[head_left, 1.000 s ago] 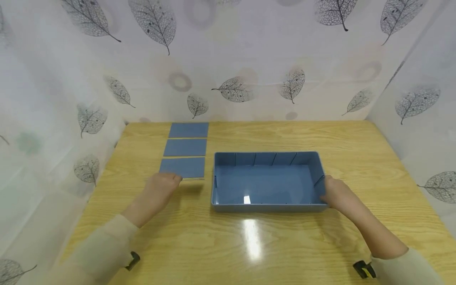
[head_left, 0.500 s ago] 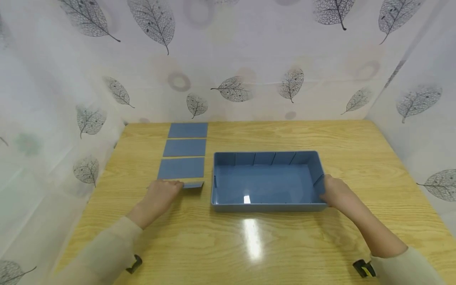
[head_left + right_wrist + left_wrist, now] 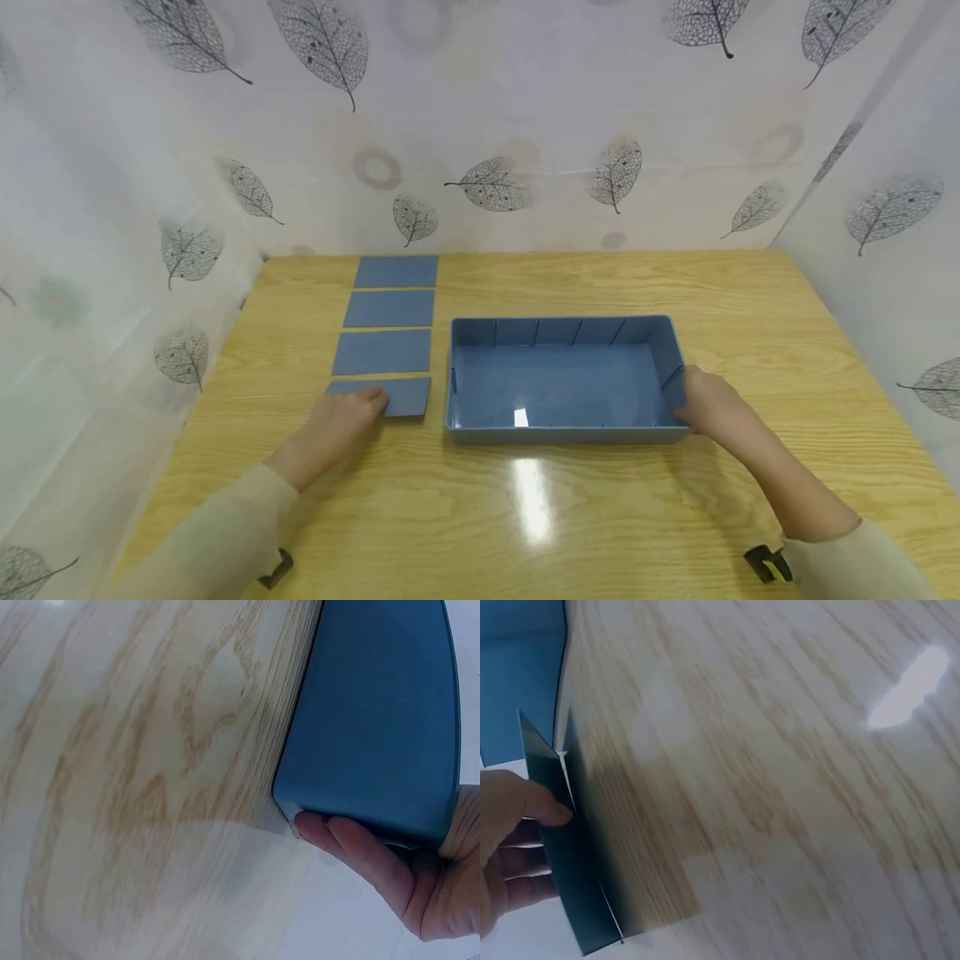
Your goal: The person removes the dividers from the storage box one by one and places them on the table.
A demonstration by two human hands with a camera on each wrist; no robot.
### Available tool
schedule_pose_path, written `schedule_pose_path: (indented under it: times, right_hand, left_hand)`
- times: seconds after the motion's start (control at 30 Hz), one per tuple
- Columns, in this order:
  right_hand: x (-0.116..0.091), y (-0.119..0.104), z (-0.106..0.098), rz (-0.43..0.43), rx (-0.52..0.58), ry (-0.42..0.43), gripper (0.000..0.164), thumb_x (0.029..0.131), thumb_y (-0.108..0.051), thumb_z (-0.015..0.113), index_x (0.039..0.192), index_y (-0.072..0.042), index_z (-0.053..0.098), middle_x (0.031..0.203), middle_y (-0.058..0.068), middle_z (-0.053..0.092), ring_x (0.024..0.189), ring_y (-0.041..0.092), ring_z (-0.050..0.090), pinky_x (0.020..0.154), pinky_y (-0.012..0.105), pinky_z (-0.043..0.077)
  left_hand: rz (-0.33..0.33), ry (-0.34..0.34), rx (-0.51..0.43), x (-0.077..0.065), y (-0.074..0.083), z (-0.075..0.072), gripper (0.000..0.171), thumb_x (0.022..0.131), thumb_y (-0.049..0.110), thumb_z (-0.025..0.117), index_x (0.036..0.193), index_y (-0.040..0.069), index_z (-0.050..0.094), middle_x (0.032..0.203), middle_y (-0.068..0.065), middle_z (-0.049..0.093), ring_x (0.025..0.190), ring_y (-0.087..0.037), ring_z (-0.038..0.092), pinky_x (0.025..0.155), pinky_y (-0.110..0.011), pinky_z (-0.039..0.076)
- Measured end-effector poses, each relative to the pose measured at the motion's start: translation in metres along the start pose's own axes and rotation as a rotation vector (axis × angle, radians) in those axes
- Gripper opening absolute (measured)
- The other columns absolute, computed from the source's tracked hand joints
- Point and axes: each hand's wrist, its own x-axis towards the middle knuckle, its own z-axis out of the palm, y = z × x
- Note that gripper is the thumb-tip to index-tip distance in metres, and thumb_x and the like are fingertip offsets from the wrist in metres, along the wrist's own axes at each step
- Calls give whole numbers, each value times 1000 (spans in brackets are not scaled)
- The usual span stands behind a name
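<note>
My left hand (image 3: 347,423) pinches a thin flat blue panel (image 3: 406,397) at the left of the table. In the left wrist view the panel (image 3: 570,862) stands tilted, its lower long edge at the tabletop, with the thumb on the near face and the other fingers behind. To its right is a shallow, open-topped blue box (image 3: 562,436) with thin dark lines along its inner back wall. My right hand (image 3: 712,406) grips the right end wall of this box; in the right wrist view its fingers (image 3: 360,844) lie against the outside near the bottom corner.
Several matching blue panels lie flat in a column behind the left hand: a near one (image 3: 382,352), a middle one (image 3: 389,308) and a far one (image 3: 396,272). The wood-grain table (image 3: 600,517) ends at a leaf-patterned curtain (image 3: 555,100).
The panel in my left hand has come slightly toward me and tipped from almost edge-on to showing its broad face, lying lower. My right hand and the box stay put.
</note>
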Motion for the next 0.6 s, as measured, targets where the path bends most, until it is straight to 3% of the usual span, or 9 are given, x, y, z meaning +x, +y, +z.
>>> schedule_pose_path:
  times: [0.13,0.33,0.6]
  right_hand:
    - [0,0,0,3,-4,-3,43,81,2,63,106,27,38,80,32,57,58,23,58,51,32,50]
    - [0,0,0,6,-5,-8,45,81,2,63,107,28,37,80,32,57,58,23,58,51,32,50]
    - [0,0,0,13,-4,-12,46,81,2,62,108,28,36,81,33,57,59,23,58,51,31,50]
  left_hand:
    - [12,15,-18,-2,0,3,26,77,-5,68,102,2,70,103,-14,68,79,-30,68,52,-38,55]
    - [-8,36,-42,-4,1,7,25,76,4,72,101,1,70,99,-13,68,82,-29,67,54,-38,55]
    - [-45,4,-58,-5,5,5,26,78,6,68,104,1,69,100,-13,66,86,-29,66,55,-39,55]
